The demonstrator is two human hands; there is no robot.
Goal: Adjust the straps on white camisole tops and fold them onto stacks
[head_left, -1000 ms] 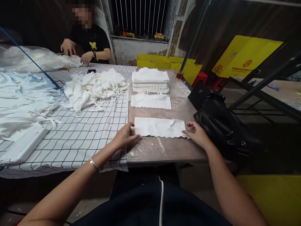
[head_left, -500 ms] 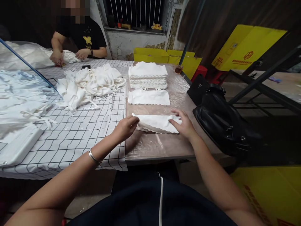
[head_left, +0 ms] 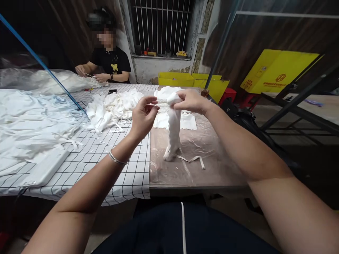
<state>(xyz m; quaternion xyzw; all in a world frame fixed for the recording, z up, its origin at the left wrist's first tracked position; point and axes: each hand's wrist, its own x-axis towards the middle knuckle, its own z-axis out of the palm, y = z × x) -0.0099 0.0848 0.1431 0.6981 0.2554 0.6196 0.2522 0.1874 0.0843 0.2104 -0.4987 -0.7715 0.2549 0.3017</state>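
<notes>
At centre frame, above the worktop [head_left: 185,173]: a rolled white cloth [head_left: 174,127] held upright between two raised hands.

The right hand [head_left: 191,100] has its grip clamped on the top of the rolled white cloth, whose lower end touches the plastic-covered worktop, with a strap [head_left: 194,159] trailing to the right along the surface. The left hand [head_left: 143,114], just left of the cloth's top, has its grip pinched together on a thin strip running from it. Behind the hands lies a flat white piece [head_left: 189,121]; left of it, a loose cloth heap [head_left: 113,106] on the checked cover [head_left: 116,165]. Bare surface lies between the cloth's foot and the worktop's near edge. A black bag [head_left: 238,113] sits at the right edge. At upper left, another person [head_left: 109,61] handles fabric.
</notes>
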